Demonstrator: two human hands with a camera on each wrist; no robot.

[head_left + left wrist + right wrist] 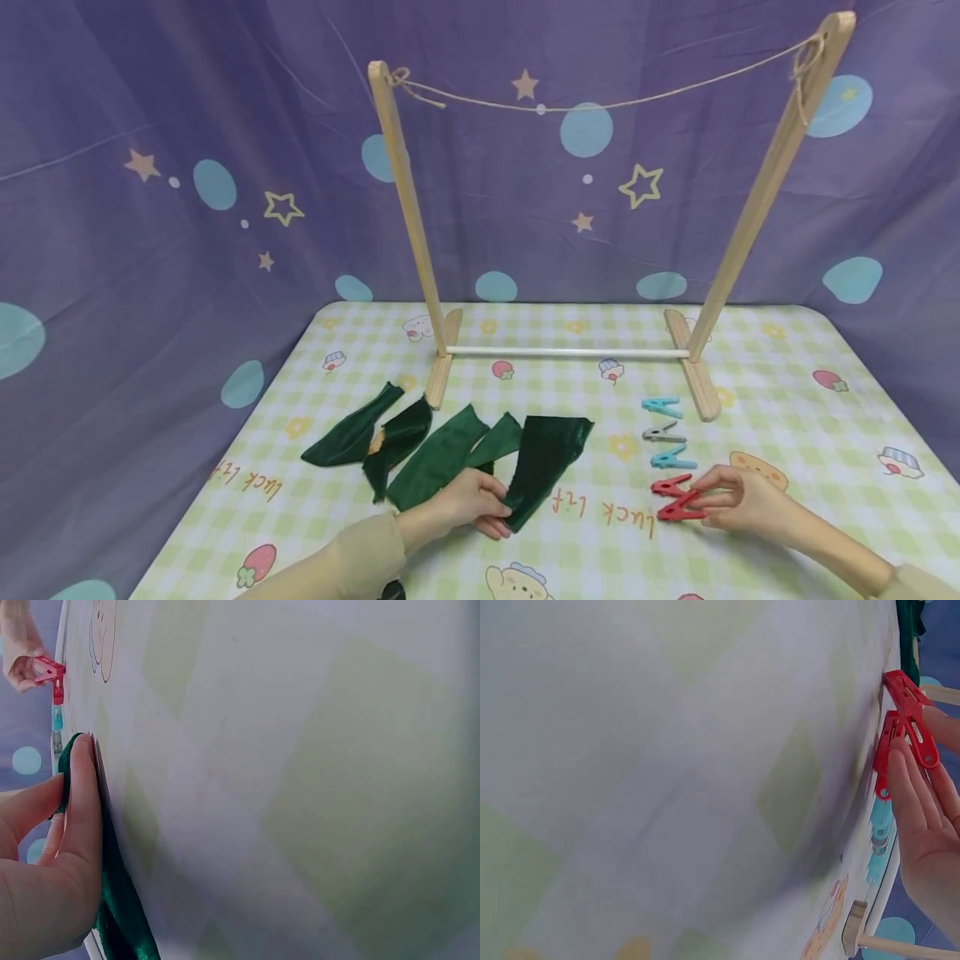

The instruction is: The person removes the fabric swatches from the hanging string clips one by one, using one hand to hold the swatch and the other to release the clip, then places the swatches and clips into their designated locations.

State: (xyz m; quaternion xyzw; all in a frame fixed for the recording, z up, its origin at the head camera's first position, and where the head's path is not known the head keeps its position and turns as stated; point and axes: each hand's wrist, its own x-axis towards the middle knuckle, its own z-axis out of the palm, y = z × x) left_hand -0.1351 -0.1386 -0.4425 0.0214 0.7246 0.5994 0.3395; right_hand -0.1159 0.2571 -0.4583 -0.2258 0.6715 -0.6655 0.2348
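My left hand [467, 502] pinches the near left edge of a dark green velvet cloth piece [547, 457], its thumb and fingers on either side of the fabric in the left wrist view. Several more green cloth pieces [438, 454] lie in a row to its left, some overlapping. At the right, my right hand [750, 504] holds the handle end of the nearest red clothespin [678, 507] between thumb and fingers. A second red clothespin [886, 754] lies just behind it. Beyond stand two turquoise clothespins [672, 457] with a grey clothespin [663, 432] between them.
Behind the cloths and clothespins stands a wooden frame [408, 200] with a white crossbar [566, 352] low down. A sagging string [555, 109] ties its two posts together at the top. The checkered tablecloth [810, 442] reaches back to a purple curtain [480, 208].
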